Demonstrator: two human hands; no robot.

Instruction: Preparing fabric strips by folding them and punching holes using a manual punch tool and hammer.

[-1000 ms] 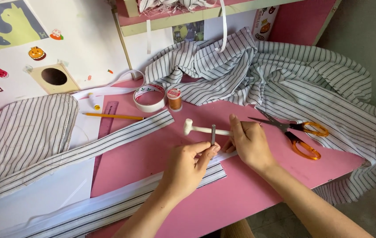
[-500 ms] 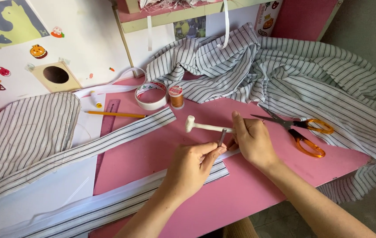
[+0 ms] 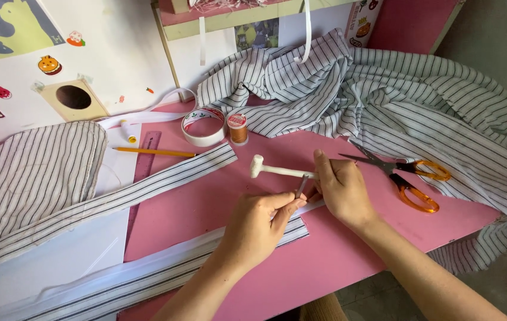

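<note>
Item: small white hammer, gripped by its handle in my right hand, its head now lying lower and flatter over the pink table than a second ago — the stroke looks paused. My left hand pinches a slim metal punch on the striped fabric strip. Nearby: orange-handled scissors, tape roll, thread spool, pencil — nothing obstructing.

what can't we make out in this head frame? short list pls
- Tip of the metal punch: hidden behind the left hand's fingers, head view.
- Handle end of the small white hammer: covered by the right hand.
- Fabric strip under the punch: any mark is blocked by both hands.
- Striped cloth: runs off the desk edge at right.
- Thread spool label: too small.
</note>
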